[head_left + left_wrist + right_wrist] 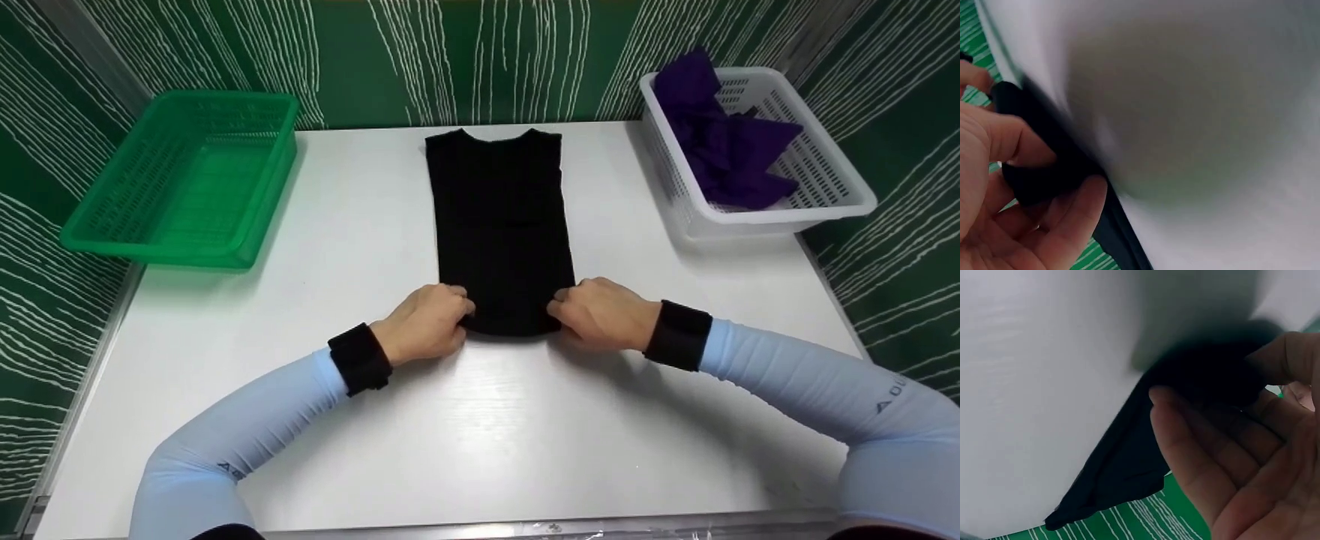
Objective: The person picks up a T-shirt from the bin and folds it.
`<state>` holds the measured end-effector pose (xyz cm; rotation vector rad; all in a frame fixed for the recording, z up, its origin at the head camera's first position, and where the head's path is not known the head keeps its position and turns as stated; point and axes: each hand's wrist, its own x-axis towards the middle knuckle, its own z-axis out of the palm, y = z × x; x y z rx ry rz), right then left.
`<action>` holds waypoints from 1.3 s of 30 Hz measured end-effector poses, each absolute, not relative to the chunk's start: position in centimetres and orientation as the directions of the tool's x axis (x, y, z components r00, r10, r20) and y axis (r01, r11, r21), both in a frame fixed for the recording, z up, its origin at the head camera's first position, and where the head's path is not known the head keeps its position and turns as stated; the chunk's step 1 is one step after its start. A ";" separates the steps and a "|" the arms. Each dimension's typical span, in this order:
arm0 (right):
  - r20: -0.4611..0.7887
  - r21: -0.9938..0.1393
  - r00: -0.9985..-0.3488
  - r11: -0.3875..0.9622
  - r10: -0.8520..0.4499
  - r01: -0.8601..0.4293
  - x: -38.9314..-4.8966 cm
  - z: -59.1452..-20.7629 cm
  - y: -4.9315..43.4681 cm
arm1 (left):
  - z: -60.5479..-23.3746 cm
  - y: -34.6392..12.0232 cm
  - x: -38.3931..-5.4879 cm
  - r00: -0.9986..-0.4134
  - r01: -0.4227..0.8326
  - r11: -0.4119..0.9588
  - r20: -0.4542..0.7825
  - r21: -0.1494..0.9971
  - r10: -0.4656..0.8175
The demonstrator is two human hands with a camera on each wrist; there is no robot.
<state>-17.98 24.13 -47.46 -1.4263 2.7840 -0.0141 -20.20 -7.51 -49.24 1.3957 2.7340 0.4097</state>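
Note:
A black sleeveless shirt [501, 217] lies flat on the white table [360, 217], its neckline toward the far edge and its hem toward me. My left hand [431, 319] pinches the near left corner of the hem. At the near right corner my right hand [604, 313] grips the cloth the same way. In the left wrist view the thumb and fingers [1081, 219] close on a fold of the shirt [1044, 180]. Similarly, the right wrist view shows the black cloth [1129, 450] held between thumb and curled fingers [1176, 439].
A green plastic basket [262, 225] stands at the table's back left. In the back right corner sits a white basket [825, 214] with crumpled purple cloth [720, 150] in it, partly over its rim. Green walls with white streaks border the table.

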 end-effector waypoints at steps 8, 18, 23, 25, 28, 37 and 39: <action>-0.140 -0.221 -0.573 0.590 -0.807 -0.777 -16.6 -45.5 24.2 | -46.9 -8.8 -20.3 -0.574 0.666 0.558 -0.138 0.494 0.807; -0.078 -0.453 -0.461 0.444 -0.884 -0.773 -16.3 -41.2 24.6 | -41.3 -9.9 -20.6 -0.467 0.580 0.426 -0.145 0.694 0.872; 0.080 -0.463 -0.526 0.435 -0.847 -0.772 -18.2 -38.6 25.5 | -38.3 -10.7 -22.9 -0.585 0.467 0.420 -0.085 0.778 0.807; 0.152 -0.452 -0.570 0.456 -0.808 -0.767 -19.4 -37.8 25.9 | -37.5 -10.7 -23.9 -0.643 0.410 0.409 -0.060 0.815 0.764; 0.234 -0.461 -0.661 0.517 -0.713 -0.721 -21.4 -37.0 26.5 | -36.9 -10.3 -25.8 -0.732 0.351 0.384 -0.005 0.854 0.681; 0.228 -0.697 -0.925 0.613 -0.303 -0.372 -28.3 -38.7 26.6 | -39.2 -7.6 -32.2 -0.911 0.322 0.393 0.169 0.861 0.377; 0.207 -0.726 -0.948 0.612 -0.240 -0.313 -30.1 -39.5 26.4 | -40.2 -6.7 -33.8 -0.935 0.286 0.396 0.164 0.872 0.314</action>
